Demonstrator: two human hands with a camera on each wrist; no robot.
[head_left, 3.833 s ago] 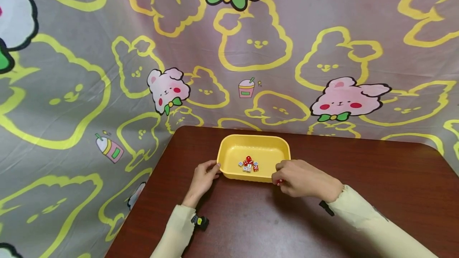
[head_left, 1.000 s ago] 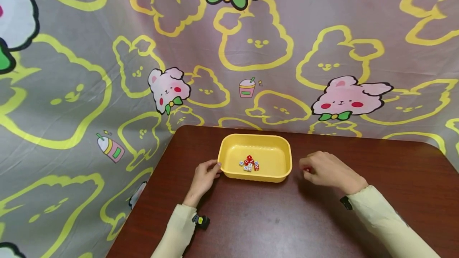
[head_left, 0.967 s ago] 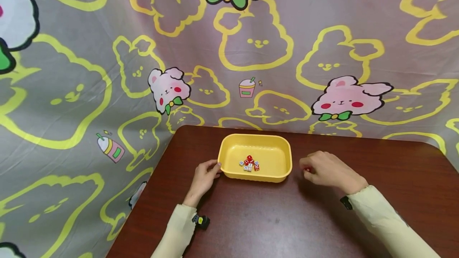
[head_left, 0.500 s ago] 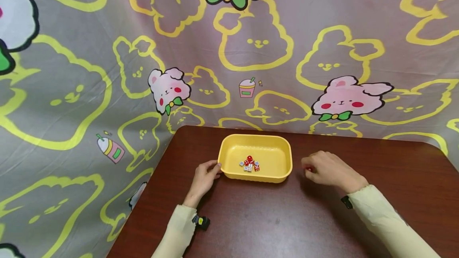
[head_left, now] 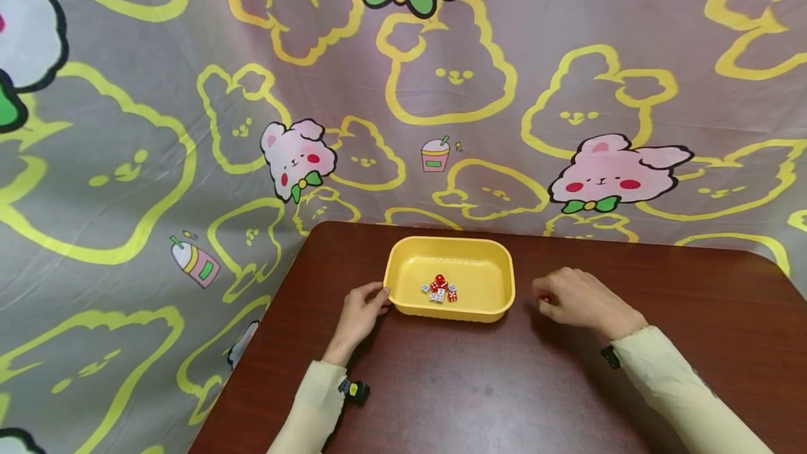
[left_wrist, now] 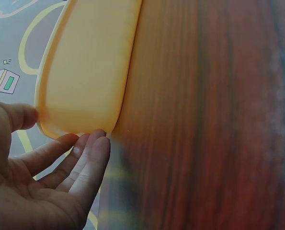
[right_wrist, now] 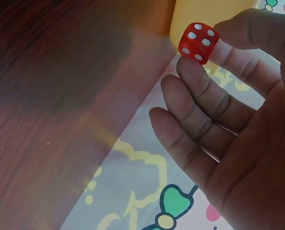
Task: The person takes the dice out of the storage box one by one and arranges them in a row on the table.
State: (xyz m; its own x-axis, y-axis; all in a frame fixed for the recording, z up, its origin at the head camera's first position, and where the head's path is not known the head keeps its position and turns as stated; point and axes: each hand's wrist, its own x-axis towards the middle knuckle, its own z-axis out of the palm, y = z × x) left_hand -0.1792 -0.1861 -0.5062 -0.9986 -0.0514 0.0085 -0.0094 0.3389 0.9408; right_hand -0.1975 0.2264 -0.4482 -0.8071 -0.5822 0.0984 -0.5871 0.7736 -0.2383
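"Spreading behind it all, what's that?"

"One grey cloth (head_left: 403, 100) printed with yellow cartoon outlines. Before it stands one dark brown, wood-grained table (head_left: 435, 384), bearing one yellow, rounded rectangular plastic tub (head_left: 482, 286)."

"And the hands?"

"Two. The left hand (head_left: 361, 314) holds the tub's left end, thumb at the rim, fingertips against the outer wall. The right hand (head_left: 583, 300) is near the tub's right side, apart from it, pinching one red cube die (right_wrist: 198, 43) with white pips."

"More dice?"

"Clustered on the tub's floor, between the hands: at least four red dice (head_left: 440, 279) and four small white dice (head_left: 439, 296). They overlap too closely for a sure count."
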